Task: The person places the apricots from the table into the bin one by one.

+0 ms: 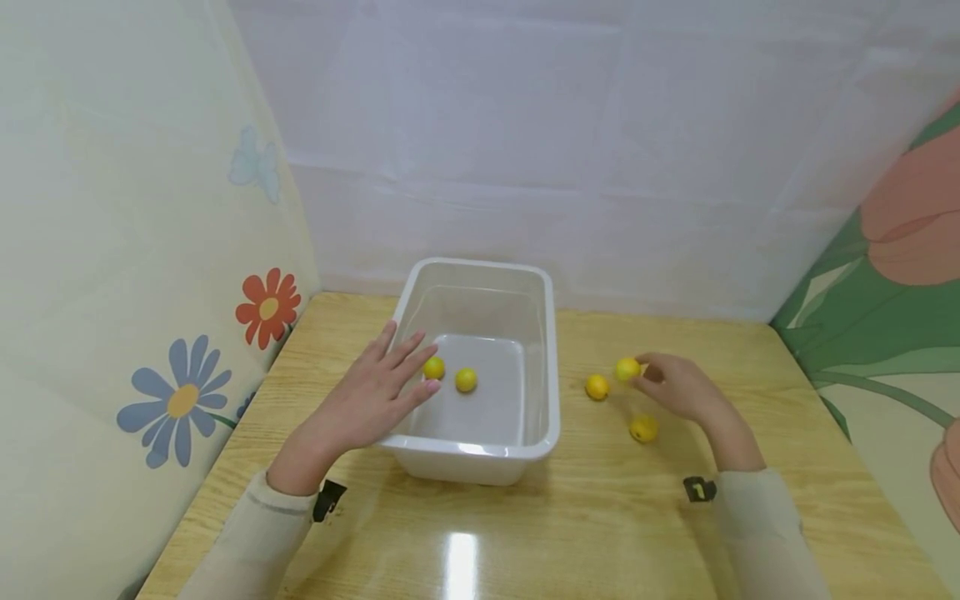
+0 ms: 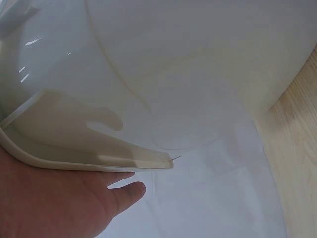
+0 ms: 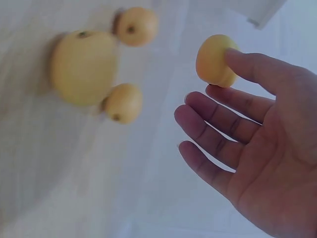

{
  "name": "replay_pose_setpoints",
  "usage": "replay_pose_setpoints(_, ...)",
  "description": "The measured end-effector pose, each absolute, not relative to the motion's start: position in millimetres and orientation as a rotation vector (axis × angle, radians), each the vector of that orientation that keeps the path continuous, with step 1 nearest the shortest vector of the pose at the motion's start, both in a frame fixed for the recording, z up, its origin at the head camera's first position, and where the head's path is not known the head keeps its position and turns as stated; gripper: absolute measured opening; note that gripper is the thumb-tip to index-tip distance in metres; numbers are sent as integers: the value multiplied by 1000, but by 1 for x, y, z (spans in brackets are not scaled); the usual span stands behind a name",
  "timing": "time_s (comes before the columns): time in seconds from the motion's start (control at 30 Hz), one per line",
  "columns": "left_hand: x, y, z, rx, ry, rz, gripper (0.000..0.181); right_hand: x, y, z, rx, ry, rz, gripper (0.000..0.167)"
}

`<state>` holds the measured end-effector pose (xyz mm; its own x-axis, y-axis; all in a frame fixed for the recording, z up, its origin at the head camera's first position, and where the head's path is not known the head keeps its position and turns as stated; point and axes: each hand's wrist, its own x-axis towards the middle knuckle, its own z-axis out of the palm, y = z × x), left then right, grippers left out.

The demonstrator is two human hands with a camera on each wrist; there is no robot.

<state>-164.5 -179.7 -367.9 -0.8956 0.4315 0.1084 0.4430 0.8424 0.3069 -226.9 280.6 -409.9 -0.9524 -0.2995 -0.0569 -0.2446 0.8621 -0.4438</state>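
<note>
My left hand (image 1: 367,396) lies with spread, straight fingers over the left rim of a white plastic bin (image 1: 552,392); the left wrist view shows the hand (image 2: 64,203) against the bin's rim (image 2: 99,167). Inside the bin sit two yellow fruits, one (image 1: 466,380) near the middle and another (image 1: 433,367) by my left fingertips. Right of the bin, my right hand (image 1: 678,387) pinches a yellow fruit (image 1: 627,369) between thumb and index finger, the other fingers loosely bent in the right wrist view. Two more fruits (image 1: 597,387) (image 1: 643,428) lie close by on the table.
The bin stands on a wooden table (image 1: 615,533) in front of a white cloth backdrop (image 1: 600,167). Flower-patterned cloths hang at left and right. Three unheld fruits show in the right wrist view, one (image 3: 84,67) looking larger than the others.
</note>
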Motion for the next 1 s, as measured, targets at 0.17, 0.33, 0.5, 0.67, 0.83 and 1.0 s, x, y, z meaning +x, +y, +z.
replay_pose_setpoints(0.17,-165,-180,-368,-709,-2977,-510,64,-225,272,-396,-450,2928,-671,50)
replay_pose_setpoints(0.33,-166,-179,-368,-711,-2980,-506,64,-222,264,-380,-457,2931,-677,51)
replay_pose_setpoints(0.5,-166,-179,-367,-710,-2985,-507,64,-219,256,-365,-472,2947,-688,53)
replay_pose_setpoints(0.67,-165,-179,-367,-708,-2982,-509,64,-217,245,-352,-495,2954,-715,55)
replay_pose_setpoints(0.83,-165,-179,-367,-706,-2987,-500,64,-215,232,-343,-570,2978,-731,51)
replay_pose_setpoints(1.0,-165,-180,-366,-705,-2991,-504,64,-214,220,-337,-677,2988,-787,47)
